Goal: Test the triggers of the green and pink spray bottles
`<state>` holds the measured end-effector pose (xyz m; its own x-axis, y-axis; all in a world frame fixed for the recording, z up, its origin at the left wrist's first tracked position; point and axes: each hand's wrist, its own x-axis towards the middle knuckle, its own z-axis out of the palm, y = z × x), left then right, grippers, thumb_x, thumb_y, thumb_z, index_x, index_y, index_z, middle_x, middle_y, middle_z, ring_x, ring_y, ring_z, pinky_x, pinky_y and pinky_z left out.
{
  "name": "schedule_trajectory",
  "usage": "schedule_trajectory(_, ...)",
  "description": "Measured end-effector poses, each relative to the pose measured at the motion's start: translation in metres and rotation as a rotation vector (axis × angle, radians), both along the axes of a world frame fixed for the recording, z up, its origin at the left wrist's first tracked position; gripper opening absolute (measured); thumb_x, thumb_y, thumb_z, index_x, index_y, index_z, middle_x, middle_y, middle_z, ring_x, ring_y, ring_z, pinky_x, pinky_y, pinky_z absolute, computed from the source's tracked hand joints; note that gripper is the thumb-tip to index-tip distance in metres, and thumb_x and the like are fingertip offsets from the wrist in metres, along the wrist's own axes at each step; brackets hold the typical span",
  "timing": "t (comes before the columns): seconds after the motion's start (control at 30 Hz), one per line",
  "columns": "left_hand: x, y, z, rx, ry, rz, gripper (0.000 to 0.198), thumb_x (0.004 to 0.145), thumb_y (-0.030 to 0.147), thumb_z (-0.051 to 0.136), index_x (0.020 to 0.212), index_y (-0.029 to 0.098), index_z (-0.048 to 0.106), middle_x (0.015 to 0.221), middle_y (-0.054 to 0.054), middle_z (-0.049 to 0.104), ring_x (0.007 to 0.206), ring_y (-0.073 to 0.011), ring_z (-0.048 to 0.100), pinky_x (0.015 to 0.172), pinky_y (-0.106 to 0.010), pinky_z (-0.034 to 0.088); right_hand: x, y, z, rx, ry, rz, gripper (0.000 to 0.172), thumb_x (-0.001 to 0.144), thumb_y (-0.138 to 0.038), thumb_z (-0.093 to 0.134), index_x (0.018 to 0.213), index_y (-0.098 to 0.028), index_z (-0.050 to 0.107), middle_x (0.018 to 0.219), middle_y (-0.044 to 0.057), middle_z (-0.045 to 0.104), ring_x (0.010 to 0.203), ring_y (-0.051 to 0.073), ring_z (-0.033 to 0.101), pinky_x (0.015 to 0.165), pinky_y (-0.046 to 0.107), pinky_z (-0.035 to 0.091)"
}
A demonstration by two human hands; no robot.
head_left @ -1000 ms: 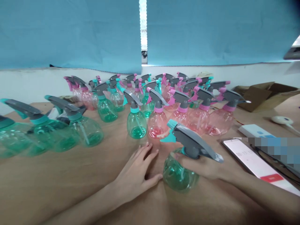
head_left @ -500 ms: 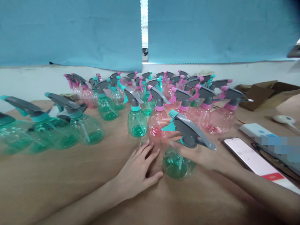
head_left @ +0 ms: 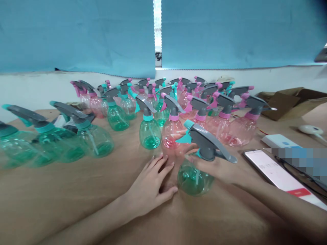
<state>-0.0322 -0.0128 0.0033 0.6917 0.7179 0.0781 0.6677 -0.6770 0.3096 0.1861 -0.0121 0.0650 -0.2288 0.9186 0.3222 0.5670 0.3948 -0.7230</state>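
A green spray bottle [head_left: 194,177] with a grey and turquoise trigger head stands on the near part of the wooden table. My right hand [head_left: 216,168] is wrapped around its neck and upper body, with the fingers partly hidden behind the clear plastic. Left of the bottle, my left hand [head_left: 154,189] lies palm down on the tabletop, its fingers spread and holding nothing. Just beyond the hands stand another green spray bottle [head_left: 150,134] and a pink spray bottle [head_left: 171,131].
Several pink and green spray bottles crowd the back of the table. A row of green bottles [head_left: 94,139] stands at the left. At the right are a phone [head_left: 270,173], a white box [head_left: 279,140], a white corded device [head_left: 310,129] and an open cardboard box [head_left: 288,102].
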Motion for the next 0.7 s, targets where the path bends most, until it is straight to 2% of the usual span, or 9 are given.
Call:
schedule_trajectory(0.43,0.001,0.0,0.001,0.012,0.026,0.002,0.063,0.09,0.053,0.051,0.141,0.017,0.041,0.15,-0.014,0.032,0.139,-0.0305,0.024,0.111,-0.051,0.024,0.0,0.0,0.0,0.068,0.006,0.016,0.011,0.074,-0.032,0.054,0.073,-0.024,0.063,0.086,0.004,0.071,0.081,0.022,0.07,0.073,0.036,0.059)
schedule_trajectory(0.53,0.001,-0.001,0.003,0.004,0.053,0.008,0.064,0.089,0.053,0.052,0.14,0.015,0.042,0.15,-0.015,0.032,0.139,-0.0307,0.024,0.11,-0.051,0.025,-0.003,-0.001,0.005,0.075,0.035,0.023,0.014,0.072,-0.032,0.053,0.078,-0.025,0.063,0.073,0.002,0.069,0.071,0.021,0.07,0.061,0.032,0.059)
schedule_trajectory(0.6,0.001,-0.001,0.003,0.006,0.059,0.01,0.064,0.088,0.052,0.053,0.14,0.015,0.042,0.15,-0.015,0.032,0.139,-0.0304,0.024,0.11,-0.051,0.025,-0.005,-0.002,0.009,0.043,0.041,0.007,0.021,0.071,-0.03,0.052,0.088,-0.027,0.064,0.066,0.0,0.067,0.061,0.02,0.069,0.049,0.029,0.057)
schedule_trajectory(0.7,0.001,-0.001,0.003,0.008,0.051,0.009,0.064,0.088,0.052,0.053,0.14,0.016,0.042,0.15,-0.014,0.032,0.139,-0.03,0.024,0.11,-0.05,0.025,-0.007,-0.003,0.016,0.035,0.054,0.001,0.033,0.069,-0.027,0.05,0.099,-0.028,0.063,0.065,-0.001,0.067,0.058,0.021,0.068,0.047,0.029,0.056)
